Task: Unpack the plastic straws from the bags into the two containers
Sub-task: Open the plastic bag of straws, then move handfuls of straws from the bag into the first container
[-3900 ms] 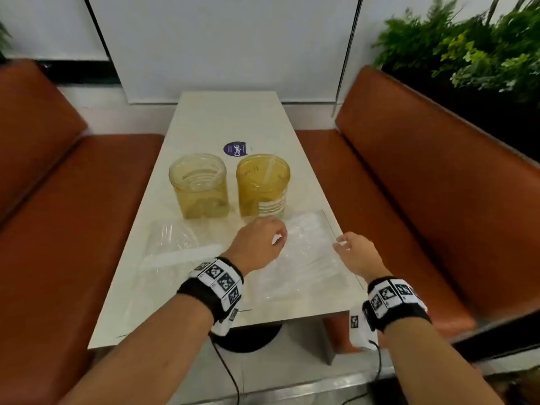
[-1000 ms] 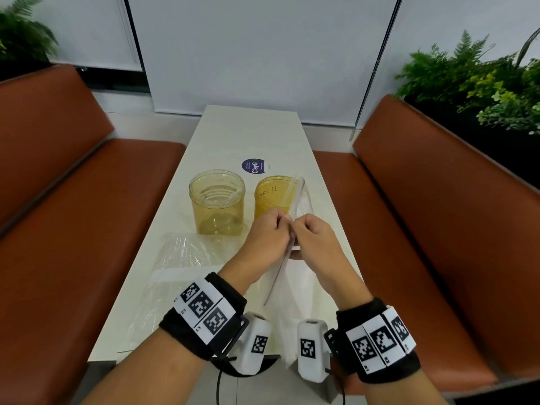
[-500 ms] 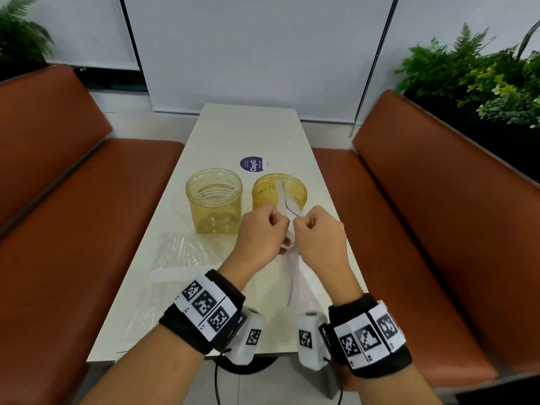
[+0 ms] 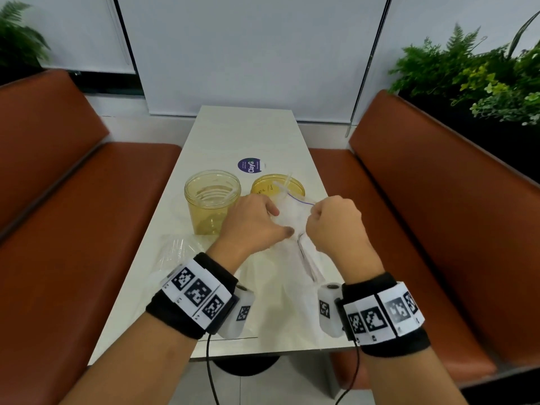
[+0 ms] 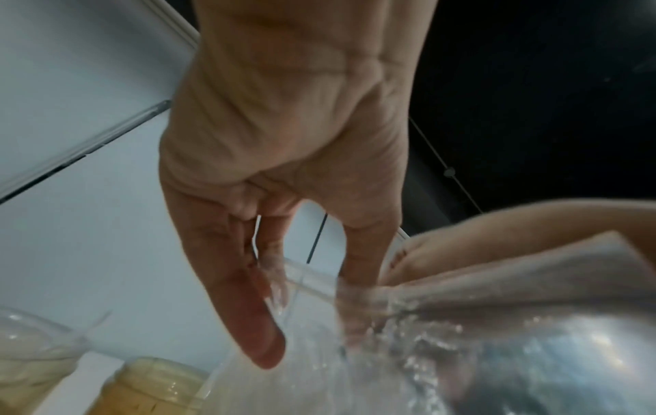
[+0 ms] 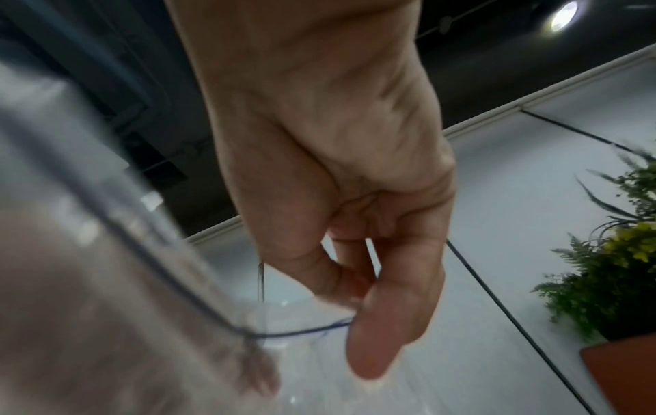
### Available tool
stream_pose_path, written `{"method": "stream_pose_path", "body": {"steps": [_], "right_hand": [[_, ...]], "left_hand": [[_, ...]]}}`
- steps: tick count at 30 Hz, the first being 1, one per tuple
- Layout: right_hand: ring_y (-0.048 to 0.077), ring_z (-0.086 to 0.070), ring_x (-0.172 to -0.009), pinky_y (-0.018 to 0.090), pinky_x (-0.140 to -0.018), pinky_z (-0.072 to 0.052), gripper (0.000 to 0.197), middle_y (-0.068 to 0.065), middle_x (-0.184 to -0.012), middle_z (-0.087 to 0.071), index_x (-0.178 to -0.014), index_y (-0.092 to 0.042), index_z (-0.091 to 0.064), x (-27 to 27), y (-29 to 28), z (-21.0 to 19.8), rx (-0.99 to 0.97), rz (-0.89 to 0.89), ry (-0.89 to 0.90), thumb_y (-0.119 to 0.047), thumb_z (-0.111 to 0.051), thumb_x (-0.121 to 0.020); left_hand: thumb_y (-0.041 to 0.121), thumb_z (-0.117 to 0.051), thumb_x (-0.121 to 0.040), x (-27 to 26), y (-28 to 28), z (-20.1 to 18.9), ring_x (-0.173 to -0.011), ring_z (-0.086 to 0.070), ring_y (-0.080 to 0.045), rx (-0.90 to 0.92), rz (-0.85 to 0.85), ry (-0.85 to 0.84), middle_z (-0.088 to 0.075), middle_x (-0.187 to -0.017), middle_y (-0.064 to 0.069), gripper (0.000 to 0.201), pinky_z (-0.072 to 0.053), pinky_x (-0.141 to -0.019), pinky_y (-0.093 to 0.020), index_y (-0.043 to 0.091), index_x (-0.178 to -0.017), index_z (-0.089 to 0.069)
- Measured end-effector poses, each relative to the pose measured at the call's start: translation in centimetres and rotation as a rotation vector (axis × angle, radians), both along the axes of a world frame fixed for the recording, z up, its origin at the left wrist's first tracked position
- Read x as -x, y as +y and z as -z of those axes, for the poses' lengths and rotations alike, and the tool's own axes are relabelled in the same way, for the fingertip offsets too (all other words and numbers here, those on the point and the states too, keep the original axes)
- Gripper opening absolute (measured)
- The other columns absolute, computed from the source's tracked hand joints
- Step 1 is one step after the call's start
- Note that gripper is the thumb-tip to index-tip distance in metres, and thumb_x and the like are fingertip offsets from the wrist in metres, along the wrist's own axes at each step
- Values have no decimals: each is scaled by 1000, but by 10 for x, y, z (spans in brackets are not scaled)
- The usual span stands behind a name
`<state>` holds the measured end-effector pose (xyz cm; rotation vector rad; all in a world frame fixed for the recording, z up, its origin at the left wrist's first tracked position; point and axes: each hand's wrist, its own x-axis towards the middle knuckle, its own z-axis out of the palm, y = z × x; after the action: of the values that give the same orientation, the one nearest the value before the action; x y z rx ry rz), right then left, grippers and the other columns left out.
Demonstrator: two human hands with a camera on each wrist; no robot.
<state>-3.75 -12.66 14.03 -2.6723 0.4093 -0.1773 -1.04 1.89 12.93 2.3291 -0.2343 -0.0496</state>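
Note:
A clear zip bag (image 4: 280,276) of plastic straws hangs between my hands, its lower part resting on the table (image 4: 242,133). My right hand (image 4: 318,217) pinches the bag's rim at the blue seal line (image 6: 305,332) between thumb and forefinger. My left hand (image 4: 279,220) reaches with straight fingers into the open mouth, thumb (image 5: 255,331) outside, clear straws (image 5: 298,280) between. Two amber jars stand behind: the left jar (image 4: 212,200) and the right jar (image 4: 264,185), half hidden by the bag. Each shows a straw inside.
A second clear bag (image 4: 178,252) lies flat on the table at the near left. A round purple sticker (image 4: 249,165) sits behind the jars. Brown benches (image 4: 73,214) flank the narrow table, with plants (image 4: 482,77) at the right.
The bag, which lay flat on the table, is lifted. My hands, close together on its mouth, have drawn apart and opened it. My left fingers have moved into the opening.

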Motion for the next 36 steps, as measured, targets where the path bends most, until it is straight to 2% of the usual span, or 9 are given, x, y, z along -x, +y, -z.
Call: {"method": "stream_pose_path", "body": {"steps": [4, 8, 13, 16, 21, 24, 26, 31, 36], "right_hand": [[25, -64, -94, 30, -65, -45, 47, 5, -110, -66, -116, -11, -64, 1, -16, -12, 129, 55, 97, -43, -76, -84], [25, -60, -96, 32, -72, -48, 48, 4, -123, -62, -127, -29, -63, 0, -37, -9, 148, 31, 173, -4, -64, -87], [23, -60, -87, 34, -74, -54, 41, 2, -119, -65, -114, -40, -68, 4, -60, -5, 111, -13, 189, -9, -62, -88], [25, -60, -96, 32, -75, -49, 39, 2, -118, -63, -120, -38, -68, 6, -57, -6, 214, 10, 262, -17, -64, -87], [26, -42, -105, 33, -73, -41, 26, 4, -109, -46, -115, -22, -69, 4, -30, -10, 417, 29, 49, -20, -56, -93], [25, -58, -95, 34, -68, -48, 17, 2, -103, -56, -103, -20, -71, 2, -5, -15, 232, -114, -268, -28, -58, -94], [24, -64, -96, 33, -74, -51, 26, 1, -109, -62, -111, -23, -67, -6, 10, -11, 193, -204, -173, -42, -60, -95], [26, -65, -101, 36, -78, -49, 65, 2, -113, -61, -124, -23, -53, -29, 25, 22, 163, -235, 152, -70, -64, -81], [28, -63, -96, 34, -74, -49, 34, 4, -111, -64, -117, -26, -59, -35, 29, 39, 185, -233, 27, -47, -65, -90]], "left_hand": [[-8, -57, -77, -4, 13, -9, -85, -71, -28, -48, 77, 56, -63, -120, -1, 51, -61, -76, -35, 20, -116, -75], [-4, -55, -82, -12, 29, -13, -116, -63, -26, -108, 36, 9, -68, -127, 0, 47, -53, -99, -39, 18, -119, -73], [5, -67, -80, -18, 54, -13, -90, -65, -16, -68, 17, 62, -65, -123, 10, 46, -52, -81, -27, 19, -124, -70], [6, -64, -84, -14, 52, -8, -111, -65, -30, -84, 16, 64, -64, -131, -5, 50, -50, -88, -31, 19, -132, -64], [6, -65, -82, -11, 42, 1, -83, -67, -22, 24, 40, 4, -64, -85, 3, 56, -46, -71, -23, 15, -138, -60], [3, -66, -81, -11, 40, 7, -56, -55, -2, 63, 55, -35, -53, -65, 9, 57, -38, -53, -15, 18, -136, -62], [3, -66, -80, -10, 39, 11, -54, -51, 0, 69, 69, -74, -57, -68, 8, 57, -38, -55, -15, 21, -134, -63], [-4, -62, -82, -8, 38, 22, -122, -58, -14, 138, 121, -130, -63, -135, 3, 59, -46, -106, -31, 19, -137, -61], [-14, -48, -87, -3, 39, 38, -123, -59, -12, 357, 133, -58, -52, -129, 21, 63, -55, -99, -47, 19, -140, -58]]}}
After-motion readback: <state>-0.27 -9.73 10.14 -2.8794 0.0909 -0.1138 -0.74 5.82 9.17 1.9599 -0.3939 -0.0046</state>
